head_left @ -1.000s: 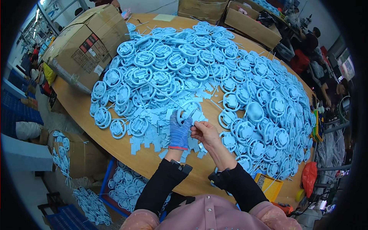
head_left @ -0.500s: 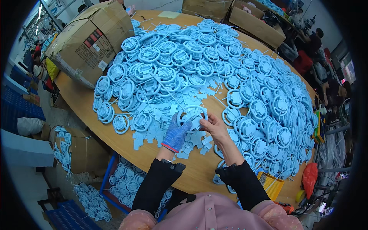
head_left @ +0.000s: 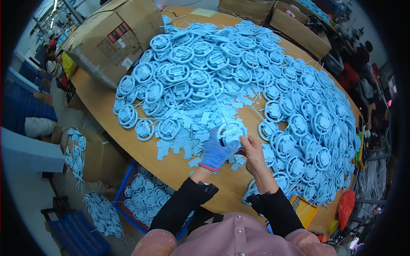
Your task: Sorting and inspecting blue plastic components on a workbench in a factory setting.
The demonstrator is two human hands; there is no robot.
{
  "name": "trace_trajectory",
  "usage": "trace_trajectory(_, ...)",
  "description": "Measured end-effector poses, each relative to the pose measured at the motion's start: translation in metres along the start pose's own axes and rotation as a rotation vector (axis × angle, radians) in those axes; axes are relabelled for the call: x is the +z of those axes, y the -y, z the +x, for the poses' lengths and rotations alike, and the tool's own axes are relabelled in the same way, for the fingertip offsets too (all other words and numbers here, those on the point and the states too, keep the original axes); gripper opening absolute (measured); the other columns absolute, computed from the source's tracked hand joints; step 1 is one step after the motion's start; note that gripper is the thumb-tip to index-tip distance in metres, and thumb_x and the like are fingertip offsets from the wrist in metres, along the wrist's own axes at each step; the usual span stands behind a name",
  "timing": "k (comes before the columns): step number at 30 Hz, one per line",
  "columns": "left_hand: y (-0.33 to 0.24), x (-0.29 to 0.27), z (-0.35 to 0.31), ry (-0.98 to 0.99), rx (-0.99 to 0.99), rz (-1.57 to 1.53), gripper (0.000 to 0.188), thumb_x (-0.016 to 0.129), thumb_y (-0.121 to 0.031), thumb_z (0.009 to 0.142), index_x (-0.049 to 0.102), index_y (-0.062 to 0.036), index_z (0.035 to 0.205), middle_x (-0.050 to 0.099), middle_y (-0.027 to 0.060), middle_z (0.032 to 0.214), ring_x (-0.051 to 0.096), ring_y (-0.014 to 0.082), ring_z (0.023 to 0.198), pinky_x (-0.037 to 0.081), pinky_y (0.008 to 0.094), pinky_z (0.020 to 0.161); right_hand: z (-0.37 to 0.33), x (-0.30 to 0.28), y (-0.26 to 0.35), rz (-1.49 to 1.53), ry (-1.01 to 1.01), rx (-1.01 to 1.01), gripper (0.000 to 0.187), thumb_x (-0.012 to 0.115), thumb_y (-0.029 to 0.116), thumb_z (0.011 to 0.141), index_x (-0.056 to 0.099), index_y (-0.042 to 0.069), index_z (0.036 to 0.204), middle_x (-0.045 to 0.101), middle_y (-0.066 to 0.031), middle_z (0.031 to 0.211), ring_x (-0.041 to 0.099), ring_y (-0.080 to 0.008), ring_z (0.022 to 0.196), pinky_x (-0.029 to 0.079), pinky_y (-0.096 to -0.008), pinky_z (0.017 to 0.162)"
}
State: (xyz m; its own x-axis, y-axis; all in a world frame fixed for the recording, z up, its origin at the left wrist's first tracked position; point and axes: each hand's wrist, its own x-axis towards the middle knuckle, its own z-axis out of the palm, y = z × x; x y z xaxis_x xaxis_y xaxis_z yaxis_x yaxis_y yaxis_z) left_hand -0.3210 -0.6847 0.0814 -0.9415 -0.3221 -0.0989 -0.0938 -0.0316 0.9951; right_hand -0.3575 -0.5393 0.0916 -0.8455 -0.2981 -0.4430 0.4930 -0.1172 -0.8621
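The person has two hands at the centre of the frame, one gloved left hand (head_left: 218,149), one bare right hand (head_left: 255,155); one ring-shaped part (head_left: 232,135) between them; uncountable heaped blue parts (head_left: 181,54); one large carton (head_left: 115,47), upper left; one yellow tray (head_left: 315,210), lower right.

Passable tabletop (head_left: 143,150) strip front-left, blue ring pile (head_left: 242,75) blocking ahead and right — carton (head_left: 102,53) far left

A: Printed matter?
B: Box (head_left: 102,30): one red-and-black panel (head_left: 118,32), small dark print (head_left: 110,49) below it, one pale sticker (head_left: 127,63).
A: Legible?
B: No. Characters too small and blurred; no text readable.
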Motion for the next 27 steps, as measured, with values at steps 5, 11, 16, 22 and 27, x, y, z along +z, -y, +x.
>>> trace_trajectory(5,0.0,0.003,-0.009,0.128,-0.066,-0.168,0.067,0.082,-0.015,0.07,0.043,0.0014,0.121,0.057,0.012,0.109,0.059,0.0172,0.097,0.052,0.0308,0.08,-0.014,-0.002,-0.004,0.06,0.002,-0.01,0.033,0.067,0.032,0.088,0.055,0.003,0.099,0.065,-0.0049,0.087,0.062,-0.0119,0.075,0.052,-0.0281,0.062)
trace_trajectory(11,-0.013,0.004,-0.02,0.095,-0.077,-0.312,0.054,0.081,-0.016,0.071,0.052,-0.0004,0.114,0.061,0.0074,0.102,0.06,0.0128,0.087,0.052,0.0281,0.076,-0.017,-0.005,-0.01,0.018,0.028,0.018,0.031,0.064,0.032,0.089,0.053,0.006,0.101,0.063,-0.0046,0.092,0.062,-0.0122,0.079,0.054,-0.0303,0.065)
trace_trajectory(16,0.03,-0.022,-0.028,0.201,-0.196,0.034,0.077,0.083,-0.024,0.069,0.044,-0.0043,0.133,0.059,0.0039,0.103,0.056,0.0103,0.087,0.049,0.0264,0.073,-0.017,-0.05,-0.015,-0.106,-0.084,-0.101,0.031,0.064,0.029,0.089,0.054,0.005,0.106,0.064,-0.003,0.097,0.063,-0.015,0.087,0.052,-0.0318,0.079)
trace_trajectory(22,0.047,-0.198,0.024,-0.575,-0.14,0.876,0.074,0.077,-0.039,0.071,0.051,0.0013,0.127,0.055,0.0229,0.124,0.048,0.0348,0.12,0.037,0.0395,0.103,-0.022,-0.112,0.021,0.497,-0.199,-0.265,0.046,0.062,0.028,0.089,0.048,0.004,0.126,0.057,-0.0077,0.122,0.059,-0.022,0.105,0.05,-0.0306,0.083)
trace_trajectory(27,0.047,-0.215,0.062,-0.52,-0.372,1.191,0.073,0.072,-0.047,0.074,0.053,-0.0007,0.127,0.054,0.0223,0.127,0.049,0.0351,0.12,0.038,0.0397,0.102,0.063,-0.025,-0.028,-0.641,-0.01,-0.318,0.05,0.072,0.022,0.08,0.055,-0.002,0.119,0.06,-0.0122,0.106,0.06,-0.0188,0.085,0.049,-0.0318,0.077)
